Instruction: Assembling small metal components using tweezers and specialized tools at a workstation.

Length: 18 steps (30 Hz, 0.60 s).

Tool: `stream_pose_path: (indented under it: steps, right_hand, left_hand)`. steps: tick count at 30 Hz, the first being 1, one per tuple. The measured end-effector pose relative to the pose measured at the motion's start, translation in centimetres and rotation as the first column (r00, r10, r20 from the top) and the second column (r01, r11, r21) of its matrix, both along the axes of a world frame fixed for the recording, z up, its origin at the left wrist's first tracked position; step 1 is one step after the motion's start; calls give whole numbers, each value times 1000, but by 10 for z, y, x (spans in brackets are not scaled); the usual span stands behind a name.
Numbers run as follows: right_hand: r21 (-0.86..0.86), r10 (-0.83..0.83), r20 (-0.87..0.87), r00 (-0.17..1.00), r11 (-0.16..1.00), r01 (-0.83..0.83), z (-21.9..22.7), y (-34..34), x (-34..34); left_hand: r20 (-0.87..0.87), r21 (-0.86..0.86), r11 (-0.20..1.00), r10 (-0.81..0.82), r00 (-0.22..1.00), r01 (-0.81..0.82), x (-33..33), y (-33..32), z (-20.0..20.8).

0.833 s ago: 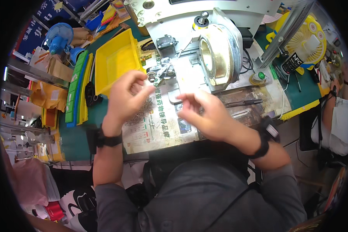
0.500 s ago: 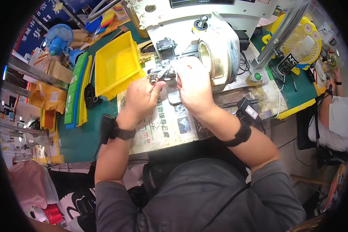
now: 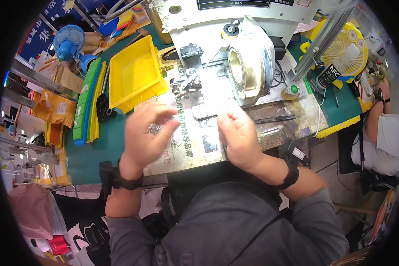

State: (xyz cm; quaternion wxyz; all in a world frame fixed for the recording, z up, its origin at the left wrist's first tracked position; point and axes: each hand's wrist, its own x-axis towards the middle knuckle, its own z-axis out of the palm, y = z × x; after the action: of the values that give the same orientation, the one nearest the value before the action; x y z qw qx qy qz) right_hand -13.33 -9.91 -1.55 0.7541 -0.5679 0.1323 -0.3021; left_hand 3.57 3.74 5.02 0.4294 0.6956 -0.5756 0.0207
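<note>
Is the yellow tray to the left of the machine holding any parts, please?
No, the yellow tray shows only its bare yellow bottom.

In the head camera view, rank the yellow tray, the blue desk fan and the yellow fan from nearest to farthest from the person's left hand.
From the left hand:
1. Yellow tray: just beyond the hand, slightly to its left, on the green mat.
2. Blue desk fan: farther out at the far left of the bench.
3. Yellow fan: across the bench at the far right, past the machine.
</note>
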Motion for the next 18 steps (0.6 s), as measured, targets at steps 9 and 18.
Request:
stream_pose_path:
  steps: [9, 18]
  right_hand:
    - [278, 60, 142, 988, 956, -98, 10, -8, 8]
    - [-787, -262, 92, 961, 572, 231, 40, -38, -18]
  left_hand:
    - [-10, -115, 989, -94, 996, 92, -29, -48, -19]
    - [67, -297, 950, -80, 994, 97, -32, -53, -33]
